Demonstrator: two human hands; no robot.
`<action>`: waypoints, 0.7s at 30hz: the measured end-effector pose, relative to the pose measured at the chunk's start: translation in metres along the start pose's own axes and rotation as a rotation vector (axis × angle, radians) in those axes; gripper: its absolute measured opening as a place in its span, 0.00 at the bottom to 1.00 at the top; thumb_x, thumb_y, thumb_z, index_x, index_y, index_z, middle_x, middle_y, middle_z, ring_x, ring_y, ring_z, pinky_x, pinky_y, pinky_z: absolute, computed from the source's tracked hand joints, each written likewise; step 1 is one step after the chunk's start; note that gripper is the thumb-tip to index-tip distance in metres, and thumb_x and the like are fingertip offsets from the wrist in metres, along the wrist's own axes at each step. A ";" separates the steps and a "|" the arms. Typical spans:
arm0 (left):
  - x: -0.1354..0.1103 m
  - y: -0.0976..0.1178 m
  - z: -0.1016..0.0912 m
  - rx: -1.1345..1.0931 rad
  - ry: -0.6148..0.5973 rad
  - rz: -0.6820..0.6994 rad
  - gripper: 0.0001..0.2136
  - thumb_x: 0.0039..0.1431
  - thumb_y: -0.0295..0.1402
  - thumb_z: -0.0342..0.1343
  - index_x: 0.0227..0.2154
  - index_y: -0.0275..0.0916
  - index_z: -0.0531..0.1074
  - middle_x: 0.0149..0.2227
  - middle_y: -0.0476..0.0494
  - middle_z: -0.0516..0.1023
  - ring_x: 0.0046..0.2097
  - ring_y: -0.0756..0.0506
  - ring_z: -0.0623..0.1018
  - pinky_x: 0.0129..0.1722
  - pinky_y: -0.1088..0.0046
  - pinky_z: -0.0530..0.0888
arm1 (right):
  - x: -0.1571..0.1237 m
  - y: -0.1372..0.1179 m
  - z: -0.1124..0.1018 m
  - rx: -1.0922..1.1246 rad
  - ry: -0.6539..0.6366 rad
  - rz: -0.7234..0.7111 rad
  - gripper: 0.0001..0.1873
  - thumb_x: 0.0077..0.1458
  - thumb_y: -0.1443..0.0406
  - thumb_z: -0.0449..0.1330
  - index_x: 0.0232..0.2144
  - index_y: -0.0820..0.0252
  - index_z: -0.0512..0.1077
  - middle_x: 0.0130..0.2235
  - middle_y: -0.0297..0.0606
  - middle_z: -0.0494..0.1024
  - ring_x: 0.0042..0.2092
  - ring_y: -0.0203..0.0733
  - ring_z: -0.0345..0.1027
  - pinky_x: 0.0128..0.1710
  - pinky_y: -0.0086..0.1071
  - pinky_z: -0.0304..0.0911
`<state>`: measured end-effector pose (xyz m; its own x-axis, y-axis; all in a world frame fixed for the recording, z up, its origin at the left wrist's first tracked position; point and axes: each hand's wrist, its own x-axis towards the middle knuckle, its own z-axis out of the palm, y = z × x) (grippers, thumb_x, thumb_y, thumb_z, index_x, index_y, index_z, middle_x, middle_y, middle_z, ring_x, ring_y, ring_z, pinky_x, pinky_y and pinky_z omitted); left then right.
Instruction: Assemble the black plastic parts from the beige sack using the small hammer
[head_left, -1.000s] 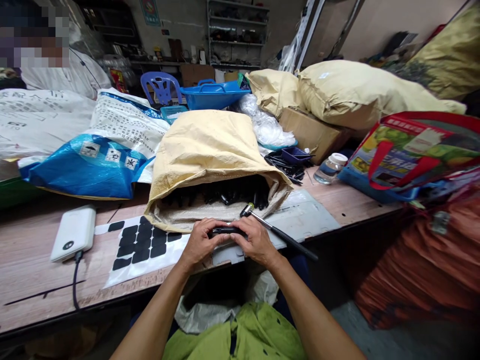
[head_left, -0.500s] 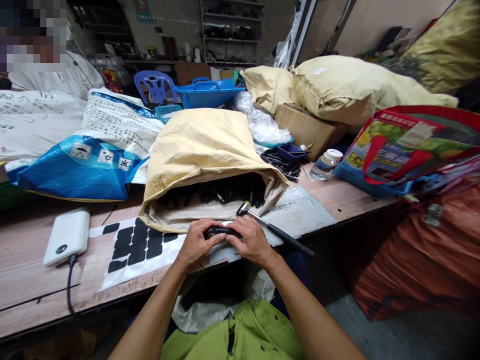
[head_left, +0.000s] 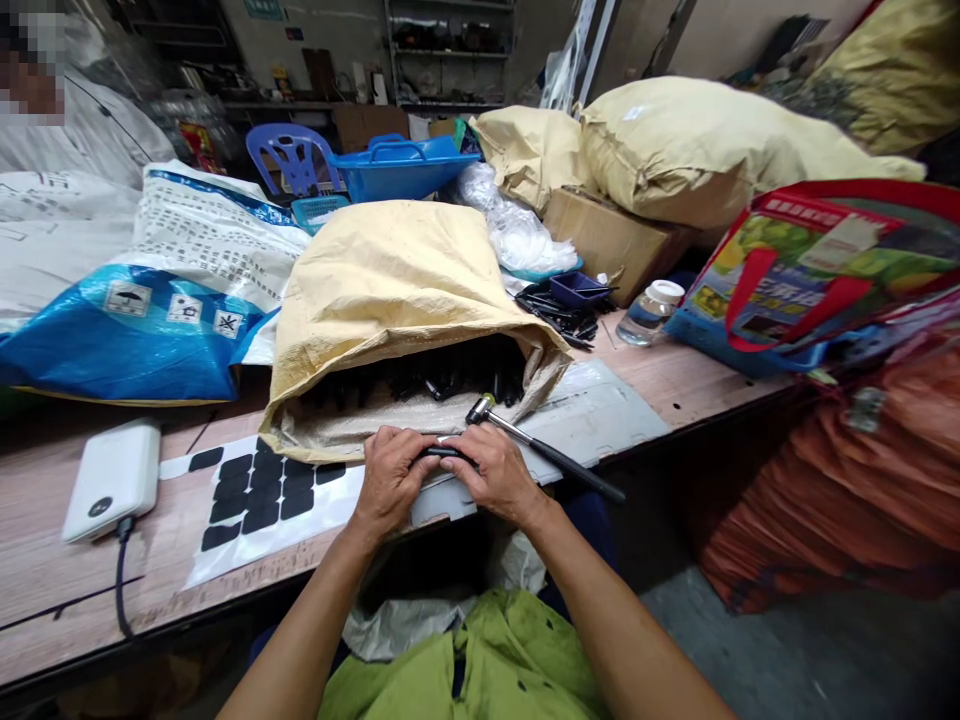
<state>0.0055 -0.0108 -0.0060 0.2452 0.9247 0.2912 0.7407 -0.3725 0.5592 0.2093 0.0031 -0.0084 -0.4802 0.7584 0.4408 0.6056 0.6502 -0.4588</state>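
Note:
Between my two hands is a slim black rod-like part (head_left: pixel 450 453), its exact kind unclear. My left hand (head_left: pixel 394 478) grips its left end, while my right hand (head_left: pixel 491 468) pinches the other end, the thumbs close together. Just behind them gapes the mouth of a cream woven sack (head_left: pixel 397 270), with many black parts (head_left: pixel 427 380) inside. A small hammer (head_left: pixel 551 455) with a metal head and black handle lies right of my right hand, its head near the sack's opening. Left of my left hand lies a white sheet with black rounded stickers (head_left: pixel 262 490).
A white power bank (head_left: pixel 112 480) with a cable sits on the table's left. Toward the right stand a clear jar (head_left: pixel 649 315), a dark tray (head_left: pixel 577 290) by loose black parts, and a colourful bag (head_left: pixel 810 280). A blue-white sack (head_left: pixel 172 300) lies back left.
The view has shifted slightly, so the table items appear a little further left and higher. Both hands still hold the black part, which is now turned slightly and less exposed.

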 end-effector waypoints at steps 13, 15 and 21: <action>-0.003 0.006 0.001 0.063 -0.001 0.011 0.07 0.63 0.32 0.57 0.38 0.43 0.80 0.36 0.46 0.81 0.50 0.37 0.70 0.55 0.53 0.56 | 0.002 0.000 -0.002 -0.082 -0.096 -0.043 0.09 0.67 0.63 0.57 0.36 0.60 0.73 0.36 0.40 0.72 0.39 0.45 0.60 0.41 0.38 0.54; -0.002 0.004 0.000 0.016 -0.017 -0.008 0.07 0.63 0.33 0.56 0.39 0.43 0.79 0.36 0.45 0.81 0.50 0.38 0.69 0.54 0.54 0.58 | 0.002 0.001 -0.002 0.000 -0.079 -0.020 0.07 0.67 0.63 0.58 0.38 0.60 0.74 0.37 0.39 0.73 0.39 0.44 0.62 0.41 0.37 0.55; 0.000 -0.001 -0.002 -0.104 -0.050 -0.064 0.10 0.64 0.36 0.55 0.45 0.45 0.79 0.41 0.46 0.82 0.51 0.38 0.68 0.54 0.55 0.58 | 0.001 0.001 -0.006 0.210 -0.032 0.031 0.19 0.53 0.64 0.72 0.47 0.58 0.74 0.37 0.35 0.74 0.39 0.43 0.66 0.42 0.35 0.60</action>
<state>0.0035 -0.0108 -0.0046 0.2321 0.9488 0.2143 0.6877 -0.3159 0.6537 0.2134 0.0040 -0.0035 -0.4854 0.7770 0.4008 0.4761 0.6195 -0.6242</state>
